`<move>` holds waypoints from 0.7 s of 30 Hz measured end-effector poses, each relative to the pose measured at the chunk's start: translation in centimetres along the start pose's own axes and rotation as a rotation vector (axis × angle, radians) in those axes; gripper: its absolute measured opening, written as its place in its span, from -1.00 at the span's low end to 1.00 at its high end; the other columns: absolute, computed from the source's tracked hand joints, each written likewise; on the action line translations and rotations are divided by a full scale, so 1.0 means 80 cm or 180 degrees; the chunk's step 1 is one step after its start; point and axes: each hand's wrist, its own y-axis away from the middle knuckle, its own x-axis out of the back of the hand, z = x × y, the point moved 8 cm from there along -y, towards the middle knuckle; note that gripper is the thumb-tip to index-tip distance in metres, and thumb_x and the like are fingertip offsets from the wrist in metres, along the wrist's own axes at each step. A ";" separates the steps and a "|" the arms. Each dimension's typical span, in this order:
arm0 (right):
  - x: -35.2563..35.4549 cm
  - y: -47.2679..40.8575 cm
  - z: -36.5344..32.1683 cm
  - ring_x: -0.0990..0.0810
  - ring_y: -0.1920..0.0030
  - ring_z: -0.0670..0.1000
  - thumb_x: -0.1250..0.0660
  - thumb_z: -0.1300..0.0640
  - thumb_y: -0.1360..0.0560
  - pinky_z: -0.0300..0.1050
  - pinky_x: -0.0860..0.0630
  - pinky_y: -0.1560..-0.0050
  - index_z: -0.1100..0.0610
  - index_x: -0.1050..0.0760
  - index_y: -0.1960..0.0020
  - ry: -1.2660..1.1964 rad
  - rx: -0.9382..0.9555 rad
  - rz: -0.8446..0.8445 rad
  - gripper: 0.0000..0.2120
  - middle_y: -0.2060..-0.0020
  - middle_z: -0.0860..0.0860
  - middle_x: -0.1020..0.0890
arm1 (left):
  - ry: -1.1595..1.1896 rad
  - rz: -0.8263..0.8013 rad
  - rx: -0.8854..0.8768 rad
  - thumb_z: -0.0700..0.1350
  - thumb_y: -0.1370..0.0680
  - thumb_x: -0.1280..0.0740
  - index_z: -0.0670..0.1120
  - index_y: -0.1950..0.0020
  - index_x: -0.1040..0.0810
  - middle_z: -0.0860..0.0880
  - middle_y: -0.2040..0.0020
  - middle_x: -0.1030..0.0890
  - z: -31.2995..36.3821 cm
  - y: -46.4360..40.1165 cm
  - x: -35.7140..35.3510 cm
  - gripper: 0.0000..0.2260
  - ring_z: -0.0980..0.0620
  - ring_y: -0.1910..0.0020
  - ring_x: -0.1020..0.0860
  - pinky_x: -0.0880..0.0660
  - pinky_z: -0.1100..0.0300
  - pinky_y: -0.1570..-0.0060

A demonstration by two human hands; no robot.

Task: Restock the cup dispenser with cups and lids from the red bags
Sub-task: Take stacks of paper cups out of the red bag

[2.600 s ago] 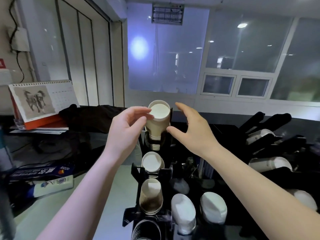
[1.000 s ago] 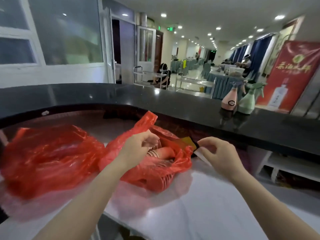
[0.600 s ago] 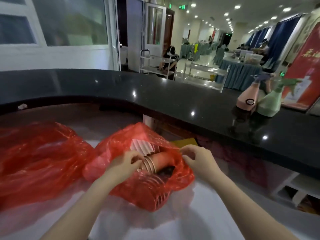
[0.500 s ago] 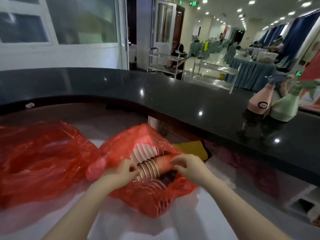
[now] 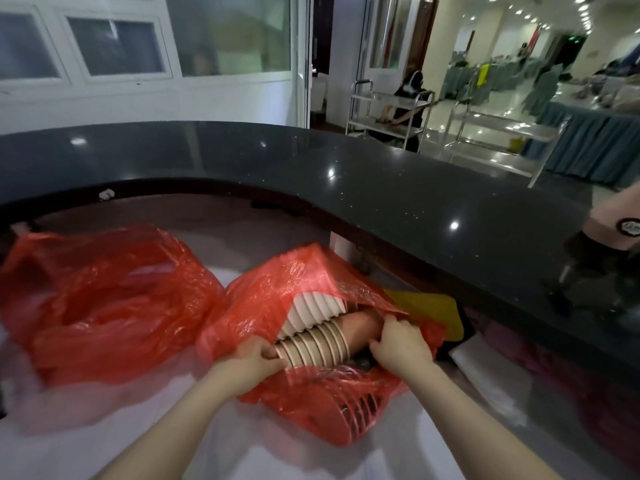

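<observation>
The stack of brown cups (image 5: 318,344) lies on its side in the mouth of the nearer red bag (image 5: 311,341), long axis running left to right, rims toward the left. The left hand (image 5: 254,358) grips the rim end; the right hand (image 5: 398,344) curls round the base end. Half a second ago both hands were at the bag's opening; now they clasp the stack. A white stack (image 5: 311,310) sits just behind it. The second red bag (image 5: 104,306) lies left, the black counter edge (image 5: 381,202) behind, open white worktop (image 5: 277,455) nearest the person
</observation>
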 end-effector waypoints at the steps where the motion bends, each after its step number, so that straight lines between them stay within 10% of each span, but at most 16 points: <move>1: -0.003 -0.003 0.002 -0.45 -0.25 0.23 -0.29 -0.03 -0.47 0.02 -0.43 -0.17 0.17 -0.34 -0.31 -0.0076 -0.0008 -0.0053 -0.52 -0.22 0.19 -0.49 | 0.0005 0.0011 0.0043 0.00 -0.47 -0.42 -0.09 0.35 -0.56 0.05 0.46 -0.48 0.002 0.002 0.001 -0.75 0.13 0.51 -0.47 -0.49 0.18 0.50; 5: 0.003 -0.010 0.013 -0.61 0.05 0.11 -0.34 -0.01 -0.45 -0.12 -0.47 0.11 0.17 -0.49 -0.02 -0.1007 -0.0150 -0.0105 -0.73 0.03 0.11 -0.63 | 0.0278 0.0046 0.0331 -0.01 -0.48 -0.40 -0.12 0.17 -0.57 -0.06 0.30 -0.57 -0.001 0.013 0.004 -0.81 -0.02 0.34 -0.56 -0.59 -0.02 0.31; 9: 0.016 -0.005 0.018 -0.57 0.12 0.04 -0.44 0.00 -0.40 -0.15 -0.41 0.23 0.18 -0.50 0.01 -0.1724 -0.0351 -0.0143 -0.70 0.08 0.06 -0.60 | 0.0254 0.0135 0.0493 0.08 -0.46 -0.40 -0.02 -0.12 -0.46 0.03 0.15 -0.62 -0.006 0.040 0.014 -0.68 0.05 0.24 -0.59 -0.53 0.23 0.34; 17: 0.134 0.075 -0.012 -0.62 0.09 -0.08 -0.51 0.06 -0.36 -0.20 -0.48 0.15 -0.04 -0.52 0.07 -0.3008 0.0673 0.0717 -0.79 0.11 -0.07 -0.64 | 0.1666 0.0649 -0.1206 -0.39 -0.47 -0.37 0.10 0.10 -0.63 0.19 0.15 -0.69 0.076 0.086 0.085 -0.65 0.28 0.18 -0.63 -0.50 0.40 0.19; 21: 0.162 0.102 -0.031 -0.65 0.09 0.01 -0.46 0.27 -0.42 -0.12 -0.60 0.16 0.01 -0.48 -0.04 -0.4202 0.1074 0.0481 -0.71 -0.02 0.07 -0.64 | 0.2057 0.0633 -0.1151 -0.30 -0.54 -0.32 0.05 -0.05 -0.58 0.02 0.05 -0.70 0.088 0.085 0.098 -0.75 0.03 0.05 -0.67 -0.56 0.07 0.00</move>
